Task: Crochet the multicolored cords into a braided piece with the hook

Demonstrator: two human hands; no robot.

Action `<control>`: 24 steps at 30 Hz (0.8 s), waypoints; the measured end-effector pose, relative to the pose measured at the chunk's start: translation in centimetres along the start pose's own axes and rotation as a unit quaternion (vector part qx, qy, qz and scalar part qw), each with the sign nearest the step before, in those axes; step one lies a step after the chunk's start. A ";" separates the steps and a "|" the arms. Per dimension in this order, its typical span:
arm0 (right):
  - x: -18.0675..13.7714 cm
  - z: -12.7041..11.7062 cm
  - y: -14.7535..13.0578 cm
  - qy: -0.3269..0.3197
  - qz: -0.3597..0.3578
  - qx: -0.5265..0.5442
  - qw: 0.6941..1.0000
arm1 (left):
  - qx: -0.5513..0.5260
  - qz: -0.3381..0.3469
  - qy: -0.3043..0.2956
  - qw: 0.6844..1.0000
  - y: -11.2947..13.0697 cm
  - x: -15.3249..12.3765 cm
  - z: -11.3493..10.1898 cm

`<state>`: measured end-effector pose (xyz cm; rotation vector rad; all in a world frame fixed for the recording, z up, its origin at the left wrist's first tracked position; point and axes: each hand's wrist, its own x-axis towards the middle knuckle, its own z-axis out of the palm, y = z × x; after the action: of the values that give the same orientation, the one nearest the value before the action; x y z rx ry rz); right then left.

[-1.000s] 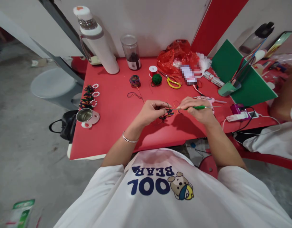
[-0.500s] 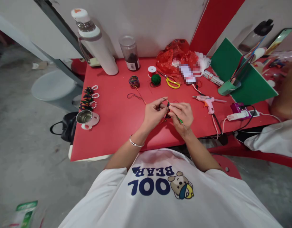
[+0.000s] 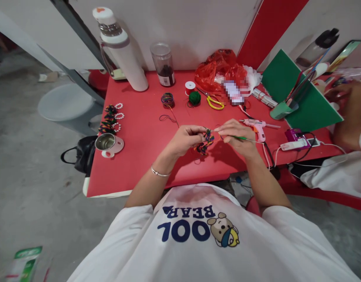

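Note:
Over the red table, my left hand [image 3: 188, 139] pinches a small piece of multicoloured crochet work [image 3: 206, 144], dark with green, orange and purple strands. My right hand [image 3: 237, 137] is closed on a crochet hook [image 3: 242, 138] with a green grip; its tip points left toward the piece. A yarn loop stretches between the two hands. A strand leads from behind my left hand up to a multicoloured yarn ball [image 3: 168, 100]. Nearby lie a green yarn ball [image 3: 194, 98], a red thread spool [image 3: 190, 88] and yellow-handled scissors [image 3: 215, 102].
At the left edge stand a metal cup [image 3: 109, 145] and several beaded yarn pieces [image 3: 111, 119]. A tall white bottle [image 3: 124, 58] and a clear jar [image 3: 163, 64] are at the back. A pink glue gun [image 3: 258, 129] with cables lies right. Another person's arm [image 3: 349, 117] is far right.
My hands have moved apart, the right one going rightward with the hook. The crochet piece, mostly hidden before, now shows between them with a stretched yarn loop.

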<state>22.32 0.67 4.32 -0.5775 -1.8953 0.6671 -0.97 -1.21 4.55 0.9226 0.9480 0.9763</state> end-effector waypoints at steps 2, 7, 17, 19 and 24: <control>0.3 -0.5 -0.3 -0.006 -0.011 -0.005 1.000 | -0.001 0.003 -0.009 1.000 0.2 0.0 0.1; -0.1 0.5 -0.4 0.051 -0.004 -0.004 0.999 | -0.008 0.027 -0.035 0.999 0.7 -0.2 1.1; -0.1 1.1 -0.3 0.047 0.014 0.005 0.999 | 0.015 0.050 -0.005 0.999 1.1 -0.2 0.8; -0.1 0.8 -0.4 0.039 0.000 0.004 0.999 | 0.002 0.033 -0.005 0.999 1.0 -0.2 0.7; 0.1 -0.2 -0.8 0.023 0.022 -0.009 0.999 | -0.012 0.004 0.003 1.000 1.3 -0.1 0.8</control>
<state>22.37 0.23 4.96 -0.6433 -1.8514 0.6603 -0.54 -1.14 6.01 0.9040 0.9361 0.9957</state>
